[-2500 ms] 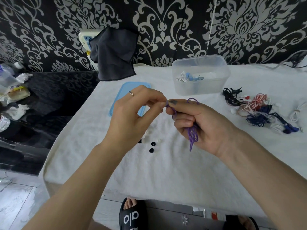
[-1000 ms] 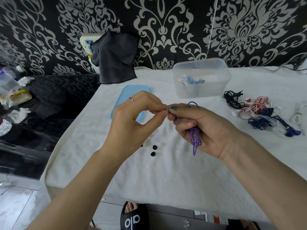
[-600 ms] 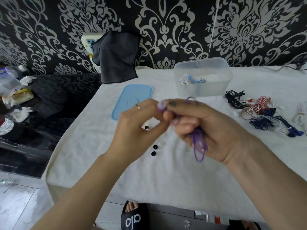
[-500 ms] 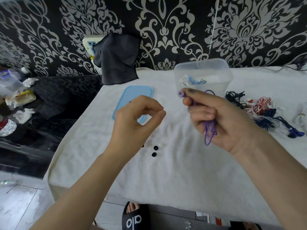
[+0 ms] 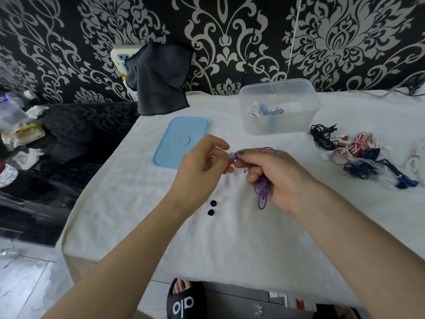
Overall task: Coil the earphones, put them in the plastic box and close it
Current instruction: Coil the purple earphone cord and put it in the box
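Purple earphones (image 5: 261, 192) hang as a bunched coil from my right hand (image 5: 282, 176), which grips the cord above the middle of the white cloth. One purple earbud (image 5: 232, 155) sticks out past my right thumb. My left hand (image 5: 202, 166) meets it there, fingertips pinching at the bud. The clear plastic box (image 5: 279, 125) stands open at the back, with white and blue earphones inside. Its light blue lid (image 5: 181, 142) lies flat to the left of the box.
A pile of tangled black, red-white and navy earphones (image 5: 358, 157) lies at the right. Two black ear tips (image 5: 212, 207) and a white one lie below my left hand. A dark cloth (image 5: 158, 79) hangs over a wall socket. Clutter sits on the dark surface at left.
Half a second ago my hands were apart, the right one raised toward the box. Now the right hand has come back down and the left fingertips are on the earbud again.
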A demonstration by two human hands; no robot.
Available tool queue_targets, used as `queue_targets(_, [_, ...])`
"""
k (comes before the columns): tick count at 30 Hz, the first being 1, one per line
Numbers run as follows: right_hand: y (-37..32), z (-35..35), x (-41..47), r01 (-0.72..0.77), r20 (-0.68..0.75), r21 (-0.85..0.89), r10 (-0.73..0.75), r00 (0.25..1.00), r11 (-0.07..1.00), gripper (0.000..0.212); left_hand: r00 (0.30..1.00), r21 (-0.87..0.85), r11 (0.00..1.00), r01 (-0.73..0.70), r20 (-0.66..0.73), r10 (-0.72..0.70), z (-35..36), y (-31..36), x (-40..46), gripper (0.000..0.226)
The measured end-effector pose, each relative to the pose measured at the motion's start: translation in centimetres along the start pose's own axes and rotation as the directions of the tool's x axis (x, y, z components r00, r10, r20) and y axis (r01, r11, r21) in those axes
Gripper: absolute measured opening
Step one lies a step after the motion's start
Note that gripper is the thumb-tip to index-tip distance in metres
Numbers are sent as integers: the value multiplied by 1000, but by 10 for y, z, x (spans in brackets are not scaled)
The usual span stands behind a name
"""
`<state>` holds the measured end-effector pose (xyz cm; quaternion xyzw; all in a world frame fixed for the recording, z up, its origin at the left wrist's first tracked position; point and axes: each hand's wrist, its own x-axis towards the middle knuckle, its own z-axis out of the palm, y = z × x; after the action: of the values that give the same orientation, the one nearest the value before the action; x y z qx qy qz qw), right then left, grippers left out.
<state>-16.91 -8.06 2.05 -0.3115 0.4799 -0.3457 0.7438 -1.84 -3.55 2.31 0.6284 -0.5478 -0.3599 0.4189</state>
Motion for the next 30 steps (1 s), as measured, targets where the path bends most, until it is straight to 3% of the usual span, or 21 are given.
queue_targets(4, [-4, -1, -2, -23, 28, 22, 22, 999, 1000, 8, 983, 138, 973, -185, 20, 184, 0, 1, -3, 15])
queue_targets(7, [-7, -2, -6, -29, 63, 58, 26, 998, 998, 16, 954, 146, 943, -300, 42, 297, 0, 3, -5, 19])
queue_targets(12, [-10, -3, -7, -60, 106, 102, 49, 993, 993, 11, 934, 133, 924, -357, 21, 358, -1, 1, -4, 15])
queue_targets(17, [-13, -5, -10, -93, 127, 121, 78, 989, 988, 6, 958, -11, 958, -287, 28, 287, -2, 6, -5, 10])
queue_targets(24, [-17, -2, -15, -24, 138, 110, 9, 990, 994, 4, 983, -219, 960, -172, 26, 182, -6, 16, -7, 5])
queue_targets(30, [-13, 0, -17, 11, 146, 117, -28, 989, 993, 16, 992, -318, 946, -59, 91, 92, -11, 17, -6, 7])
